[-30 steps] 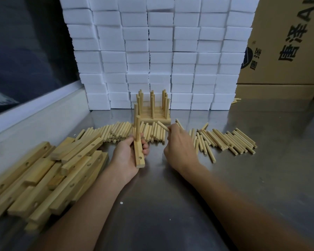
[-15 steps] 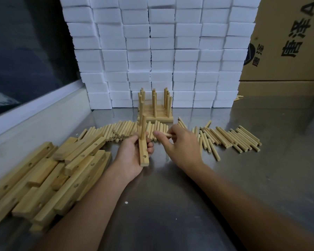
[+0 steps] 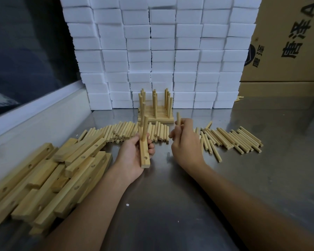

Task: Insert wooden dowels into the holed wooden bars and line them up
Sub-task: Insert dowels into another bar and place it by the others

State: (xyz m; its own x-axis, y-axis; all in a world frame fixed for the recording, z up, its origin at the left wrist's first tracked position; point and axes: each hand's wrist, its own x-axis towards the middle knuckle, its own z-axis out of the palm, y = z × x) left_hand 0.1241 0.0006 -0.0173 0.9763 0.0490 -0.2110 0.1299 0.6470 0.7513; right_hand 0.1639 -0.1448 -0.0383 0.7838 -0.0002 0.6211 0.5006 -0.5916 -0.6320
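Right hand (image 3: 186, 142) lifted off pile, dowel (image 3: 178, 119) now pinched upright; left hand (image 3: 134, 153) grips bar (image 3: 144, 154), near hole empty.

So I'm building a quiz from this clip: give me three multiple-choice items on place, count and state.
1. Where do the loose bars lie?
A by the person's left arm
B on the white blocks
C on the carton

2. How many dowels stand in the held bar?
A none
B two
C five

3. What does the right hand hold?
A nothing
B a bar
C a dowel

Answers: 1 A, they are piled at the table's left. 2 B, two stand upright, and the near hole is empty. 3 C, the fingers pinch it, upright.
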